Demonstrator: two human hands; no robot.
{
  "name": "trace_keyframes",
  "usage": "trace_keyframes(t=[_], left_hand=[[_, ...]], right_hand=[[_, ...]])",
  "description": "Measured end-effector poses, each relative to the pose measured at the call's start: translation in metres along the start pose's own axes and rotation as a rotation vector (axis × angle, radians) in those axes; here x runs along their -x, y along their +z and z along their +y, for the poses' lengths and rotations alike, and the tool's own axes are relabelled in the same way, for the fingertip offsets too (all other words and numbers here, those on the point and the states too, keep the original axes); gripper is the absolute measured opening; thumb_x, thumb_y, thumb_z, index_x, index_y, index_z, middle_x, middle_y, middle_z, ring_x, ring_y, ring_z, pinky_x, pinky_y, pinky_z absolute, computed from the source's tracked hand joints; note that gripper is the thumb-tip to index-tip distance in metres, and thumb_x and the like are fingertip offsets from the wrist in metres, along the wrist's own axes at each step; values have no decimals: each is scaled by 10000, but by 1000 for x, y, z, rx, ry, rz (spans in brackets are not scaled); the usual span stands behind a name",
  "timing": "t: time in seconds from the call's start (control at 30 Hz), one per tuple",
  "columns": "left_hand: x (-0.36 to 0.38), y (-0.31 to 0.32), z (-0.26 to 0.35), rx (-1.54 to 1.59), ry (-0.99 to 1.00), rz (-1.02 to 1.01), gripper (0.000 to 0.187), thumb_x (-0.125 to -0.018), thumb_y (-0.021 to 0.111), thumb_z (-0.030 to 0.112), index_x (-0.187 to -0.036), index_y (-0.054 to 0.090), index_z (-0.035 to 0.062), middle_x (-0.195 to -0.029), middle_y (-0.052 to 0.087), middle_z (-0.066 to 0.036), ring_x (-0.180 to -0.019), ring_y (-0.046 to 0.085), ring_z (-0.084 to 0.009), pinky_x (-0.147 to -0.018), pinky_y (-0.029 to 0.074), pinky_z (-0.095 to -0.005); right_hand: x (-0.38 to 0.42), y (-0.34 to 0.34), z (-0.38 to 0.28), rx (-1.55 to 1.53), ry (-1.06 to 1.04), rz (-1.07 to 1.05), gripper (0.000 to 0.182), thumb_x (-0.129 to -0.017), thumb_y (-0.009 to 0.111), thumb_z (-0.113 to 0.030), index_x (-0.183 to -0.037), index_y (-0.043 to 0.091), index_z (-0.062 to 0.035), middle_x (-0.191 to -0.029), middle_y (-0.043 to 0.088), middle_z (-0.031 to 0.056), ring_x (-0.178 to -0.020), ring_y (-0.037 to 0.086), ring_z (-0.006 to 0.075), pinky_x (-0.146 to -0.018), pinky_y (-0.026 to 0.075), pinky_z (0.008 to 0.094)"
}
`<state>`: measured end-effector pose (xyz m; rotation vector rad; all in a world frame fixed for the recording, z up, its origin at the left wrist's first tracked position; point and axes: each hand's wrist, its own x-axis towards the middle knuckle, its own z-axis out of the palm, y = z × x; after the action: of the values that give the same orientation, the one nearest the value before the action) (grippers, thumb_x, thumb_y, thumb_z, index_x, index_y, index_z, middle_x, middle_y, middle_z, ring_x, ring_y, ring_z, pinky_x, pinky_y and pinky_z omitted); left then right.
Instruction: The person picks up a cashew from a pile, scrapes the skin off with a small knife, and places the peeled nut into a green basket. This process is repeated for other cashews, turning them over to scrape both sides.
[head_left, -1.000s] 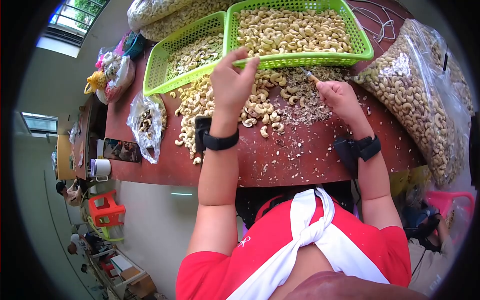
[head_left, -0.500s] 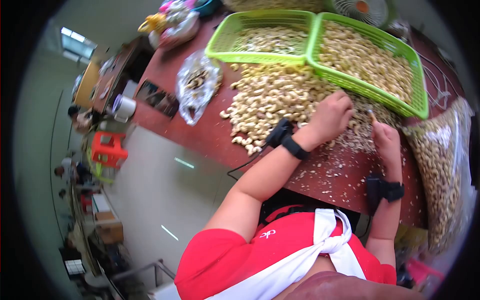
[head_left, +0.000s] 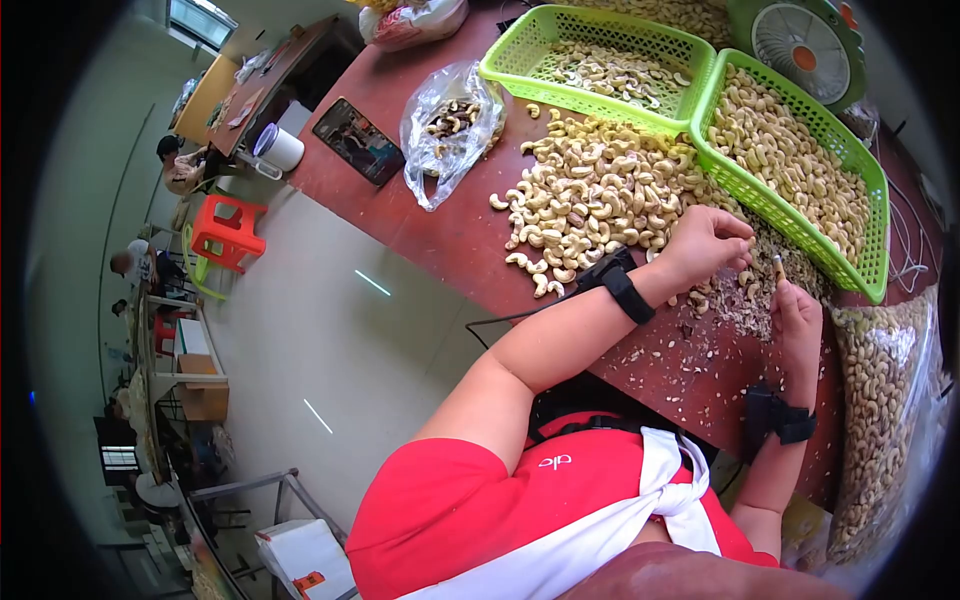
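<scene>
My left hand is closed in a pinch over the right edge of the pile of cashew nuts, with what looks like one cashew nut at its fingertips. Close by on the right, my right hand grips a small slim tool with a brownish shaft and a pale tip pointing up; its kind is not clear. The two hands are apart. Beneath them lie skin flakes and crumbs on the red table. Both wrists wear black bands with small boxes.
Two green baskets of cashews stand behind the pile. A fan is at the back. A clear bag of dark pieces and a phone lie left. A big bag of cashews stands right.
The view has shifted, so the table sits lower and further right. My left fingers, earlier down at the nuts, are now lifted and pinched near the tool. My right hand keeps hold of it.
</scene>
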<state>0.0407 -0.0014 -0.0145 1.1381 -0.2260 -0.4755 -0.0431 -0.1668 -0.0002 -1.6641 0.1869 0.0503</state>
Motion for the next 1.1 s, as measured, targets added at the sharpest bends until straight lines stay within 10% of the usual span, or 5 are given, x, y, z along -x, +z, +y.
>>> trace_keyframes(t=[1.1], left_hand=[[5, 4, -3, 65, -48, -138, 292, -669, 576, -58, -956, 522, -52, -778, 562, -79, -643, 565, -127, -589, 495, -239]], right_hand=[[0, 1, 7, -15, 26, -22, 324, -855, 445, -280, -602, 451, -79, -454, 317, -81, -371, 237, 3, -341, 163, 176]])
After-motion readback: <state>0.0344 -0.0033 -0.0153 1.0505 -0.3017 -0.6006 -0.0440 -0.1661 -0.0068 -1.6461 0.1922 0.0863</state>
